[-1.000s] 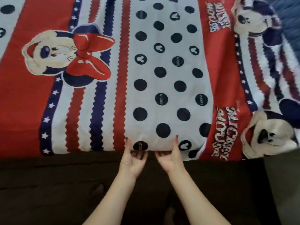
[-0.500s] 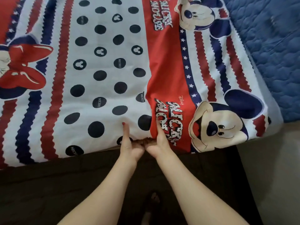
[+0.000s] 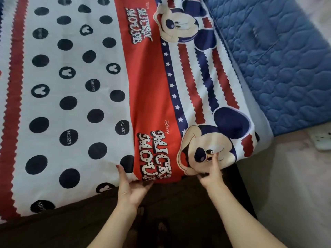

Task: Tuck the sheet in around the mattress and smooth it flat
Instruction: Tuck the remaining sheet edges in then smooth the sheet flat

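Note:
A cartoon-print sheet [image 3: 100,97] in red, white and navy, with black dots and mouse faces, lies spread over the mattress. Its right side stops short, so quilted blue mattress [image 3: 279,65] shows bare there. My left hand [image 3: 129,187] is at the sheet's near edge under the red lettered band, thumb on top and fingers curled beneath the hem. My right hand [image 3: 211,174] is further right at the mouse face near the corner, thumb up on the print, fingers under the edge. How firmly either hand grips is hidden by the fabric.
A dark brown bed base [image 3: 75,222] runs along the near side under the sheet edge. Pale floor [image 3: 290,194] lies to the right, with a white socket strip [image 3: 322,140] on it. My feet in sandals show dimly below.
The view has shifted right toward the near right corner. My hands, close together before, have moved apart along the hem: the right now at the mouse face, the left at the lettered band.

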